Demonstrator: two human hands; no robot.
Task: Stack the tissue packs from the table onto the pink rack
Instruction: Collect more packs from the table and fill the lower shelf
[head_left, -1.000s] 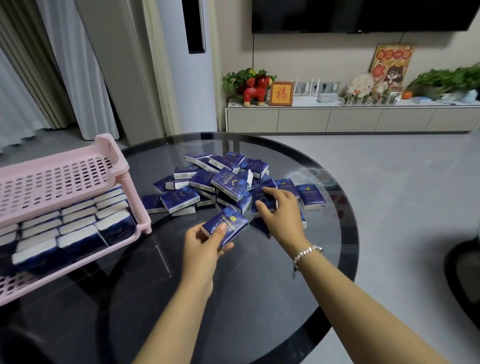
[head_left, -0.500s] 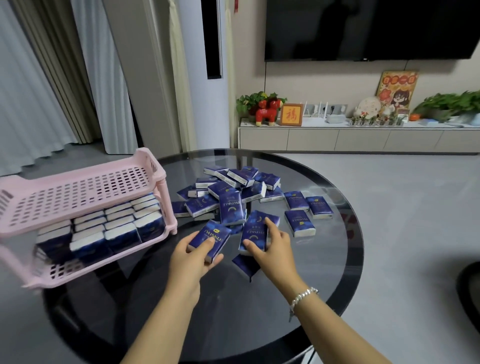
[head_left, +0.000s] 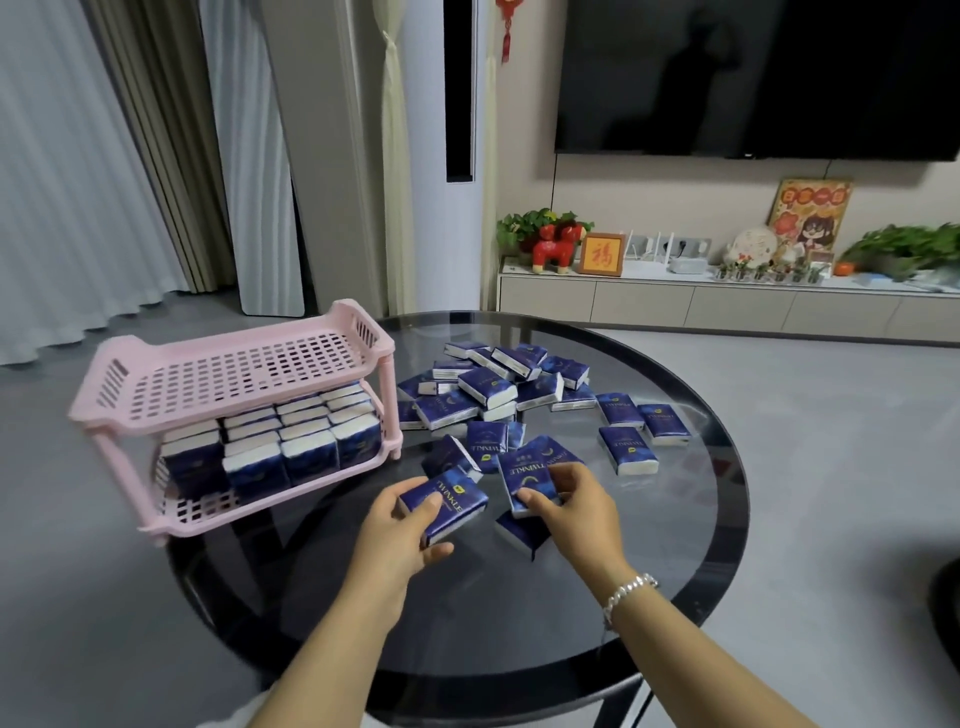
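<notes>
Two hands low centre of frame: left hand (head_left: 397, 535) clamps one dark-blue tissue pack (head_left: 444, 500); right hand (head_left: 574, 506) grips another pack (head_left: 530, 467) above round black glass table (head_left: 649, 597). Pink plastic rack (head_left: 228, 374) at left.

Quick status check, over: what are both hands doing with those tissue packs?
Left hand gripping one tissue pack. Right hand gripping another pack. Pink rack: lower shelf nearly full, top shelf bare. Path to rack clear.

Grey smooth floor (head_left: 831, 415) all round; beyond the hands, long low beige cabinet (head_left: 727, 306) under wall-mounted black TV screen (head_left: 753, 78); pale pleated curtains (head_left: 78, 182) far left.
</notes>
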